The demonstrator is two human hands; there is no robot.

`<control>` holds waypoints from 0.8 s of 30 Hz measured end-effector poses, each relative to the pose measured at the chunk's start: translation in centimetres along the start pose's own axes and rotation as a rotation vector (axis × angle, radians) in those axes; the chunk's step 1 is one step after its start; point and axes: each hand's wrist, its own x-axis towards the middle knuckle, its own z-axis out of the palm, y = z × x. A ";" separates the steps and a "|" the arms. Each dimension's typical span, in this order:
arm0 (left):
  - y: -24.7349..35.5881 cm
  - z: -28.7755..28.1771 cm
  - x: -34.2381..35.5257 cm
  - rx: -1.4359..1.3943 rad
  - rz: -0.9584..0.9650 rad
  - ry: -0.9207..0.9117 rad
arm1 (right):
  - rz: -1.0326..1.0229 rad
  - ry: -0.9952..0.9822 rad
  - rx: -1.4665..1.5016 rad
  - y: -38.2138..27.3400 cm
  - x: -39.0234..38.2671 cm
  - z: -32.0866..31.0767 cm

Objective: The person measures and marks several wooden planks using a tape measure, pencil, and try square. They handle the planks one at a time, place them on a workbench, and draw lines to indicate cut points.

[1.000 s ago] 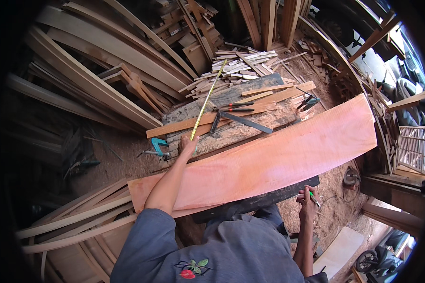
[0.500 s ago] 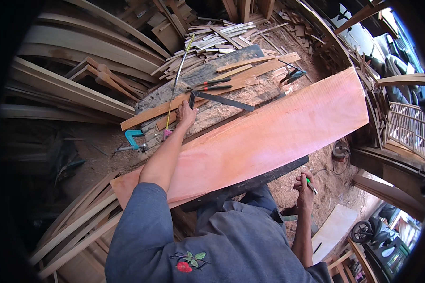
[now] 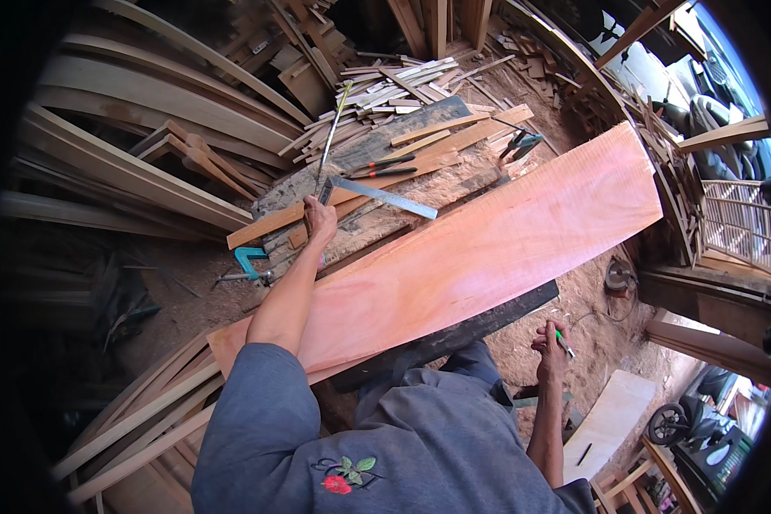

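Note:
Above the worn bench (image 3: 351, 230), my left hand (image 3: 320, 221) is closed round the dark stock of a try square (image 3: 387, 197), its metal blade slanting off to the right. In front of me lies a wide pinkish wooden board (image 3: 480, 244), which my left forearm crosses. My right hand (image 3: 551, 353), low at the right and off the board, grips a green and white pen (image 3: 563, 341). A yellow tape measure (image 3: 338, 111) stretches away beyond my left hand. Just past the square are pliers with red and black handles (image 3: 384, 168).
Teal clamps sit at the bench's left end (image 3: 248, 259) and right end (image 3: 524, 144). Narrow wood strips (image 3: 454, 137) lie across the bench. Long planks (image 3: 171, 94) are stacked at the left. A power tool with a cord (image 3: 618, 276) rests on the sawdust at the right.
My left hand has drawn slightly left and nearer with the square, whose blade has tilted and now shines bright. The right hand with the pen has barely moved.

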 end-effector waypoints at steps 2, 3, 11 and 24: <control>-1.2 -2.3 -1.0 -0.116 0.123 0.029 | 0.003 -0.003 -0.010 0.3 -0.3 -0.1; -1.9 -3.6 -1.8 -0.178 0.242 0.045 | -0.011 -0.006 -0.020 0.4 -0.5 -0.1; 1.3 -3.6 -12.0 -0.296 0.641 -0.295 | 0.011 -0.015 0.039 0.7 -0.9 1.0; 3.6 0.7 -16.3 -0.168 0.734 -0.355 | 0.004 -0.004 0.036 1.3 -2.4 0.4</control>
